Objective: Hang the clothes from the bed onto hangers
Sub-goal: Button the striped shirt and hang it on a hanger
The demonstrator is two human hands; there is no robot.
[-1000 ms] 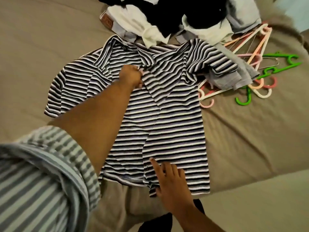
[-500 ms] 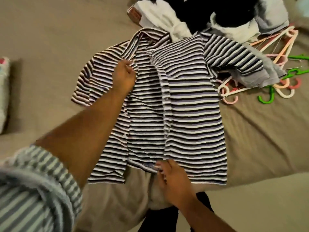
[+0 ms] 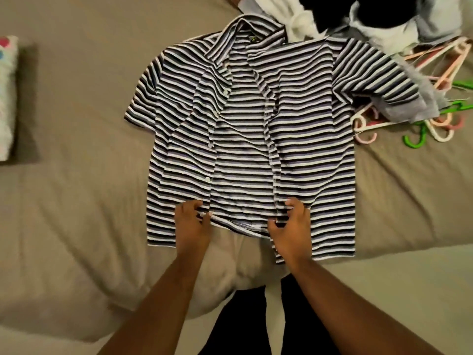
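Striped cotton-like cloth in black, white and dull purple fills the middle of the view. It is a short-sleeved button-front shirt lying flat on the taupe bed, with its collar on the far side and its hem at the near edge. The front lies open, the two plackets spread apart in a long narrow V. White buttons run down the panel on the person's left.

Inside the collar sits a small dark label with a yellowish mark. It is too small and blurred to read, and no other writing shows.

The left grip, a bare hand, has its fingers curled and pinches the lower end of the button placket just above the hem. The right grip is likewise curled, thumb below and fingers above, pinching the bottom of the opposite placket. The two are apart, with the shirt's inner back panel showing between them.

Beyond the collar lies a heap of clothes in white, black and pale blue. A grey garment lies partly under the shirt's far right sleeve. Beside it a tangle of pink, cream and green plastic hangers rests on the bed, none holding a garment. A pale pillow with coloured spots sits at the left edge.
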